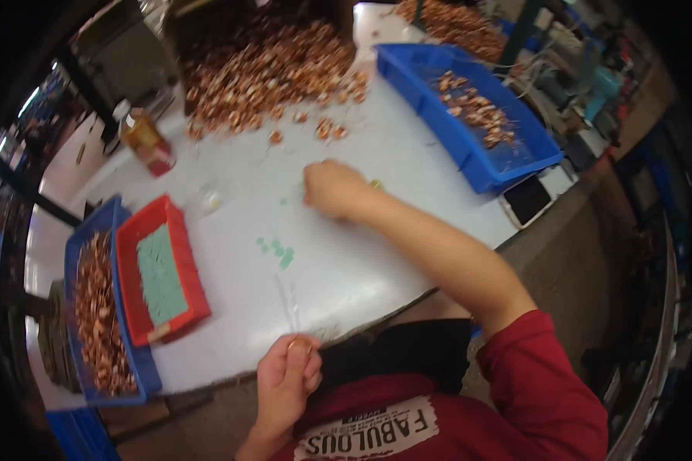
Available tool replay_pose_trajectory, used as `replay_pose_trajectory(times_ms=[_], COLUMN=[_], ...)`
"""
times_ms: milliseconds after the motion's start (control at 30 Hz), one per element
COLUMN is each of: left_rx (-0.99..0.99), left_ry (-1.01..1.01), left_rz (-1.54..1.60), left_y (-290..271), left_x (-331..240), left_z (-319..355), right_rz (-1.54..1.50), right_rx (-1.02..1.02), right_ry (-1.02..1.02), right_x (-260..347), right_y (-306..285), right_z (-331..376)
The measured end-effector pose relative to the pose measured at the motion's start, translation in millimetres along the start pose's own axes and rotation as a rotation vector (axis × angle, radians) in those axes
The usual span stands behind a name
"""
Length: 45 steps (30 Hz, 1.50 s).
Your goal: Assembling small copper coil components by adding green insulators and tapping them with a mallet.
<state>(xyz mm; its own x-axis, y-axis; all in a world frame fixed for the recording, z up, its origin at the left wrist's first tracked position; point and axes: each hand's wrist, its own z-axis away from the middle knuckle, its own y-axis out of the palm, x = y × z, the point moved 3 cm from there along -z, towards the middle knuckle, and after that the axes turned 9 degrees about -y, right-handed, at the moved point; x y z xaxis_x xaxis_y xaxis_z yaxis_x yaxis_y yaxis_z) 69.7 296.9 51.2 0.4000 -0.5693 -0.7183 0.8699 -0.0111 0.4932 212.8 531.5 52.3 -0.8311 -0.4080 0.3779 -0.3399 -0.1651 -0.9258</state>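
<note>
My left hand (284, 380) is at the table's near edge, thumb pressed against the bent fingers. Pinched at its top is what looks like a small copper coil (300, 343). My right hand (334, 189) reaches out over the middle of the white table, fingers curled in; whatever they hold is hidden. Between the hands lie several small light-green pieces (277, 250). A few loose copper coils (329, 131) rest beyond the right hand, in front of a large heap of copper coils (277, 73). A small yellowish thing (376, 184) sits beside my right wrist.
At left stand a red tray (194, 288) of light-green pieces and a blue tray (148, 376) of copper parts. A bottle (146, 142) stands behind them. At right are a blue bin (469, 165) with some copper coils and a phone (527, 201) by the table's edge.
</note>
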Motion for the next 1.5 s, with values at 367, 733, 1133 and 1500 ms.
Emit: replay_pose_trajectory(times_ms=[367,733,1133,1500], left_rx=[0.105,0.147,0.125,0.228], left_ry=[-0.006,-0.096,-0.176,-0.049], left_rz=[-0.061,0.158,-0.054,-0.199], left_y=[9.1,11.4,25.8,23.1], left_x=[7.0,9.5,20.8,37.1], left_z=[-6.3,-11.6,-21.5,-36.8], right_rz=[-0.095,-0.862,-0.702,-0.315], right_rx=[-0.29,-0.312,-0.444,-0.579], right_ry=[-0.188,-0.175,-0.269,-0.297], right_x=[34.0,57.3,61.4,58.7], right_y=[-10.5,-36.6,3.1,21.4], right_z=[38.7,186.4,218.8,222.5])
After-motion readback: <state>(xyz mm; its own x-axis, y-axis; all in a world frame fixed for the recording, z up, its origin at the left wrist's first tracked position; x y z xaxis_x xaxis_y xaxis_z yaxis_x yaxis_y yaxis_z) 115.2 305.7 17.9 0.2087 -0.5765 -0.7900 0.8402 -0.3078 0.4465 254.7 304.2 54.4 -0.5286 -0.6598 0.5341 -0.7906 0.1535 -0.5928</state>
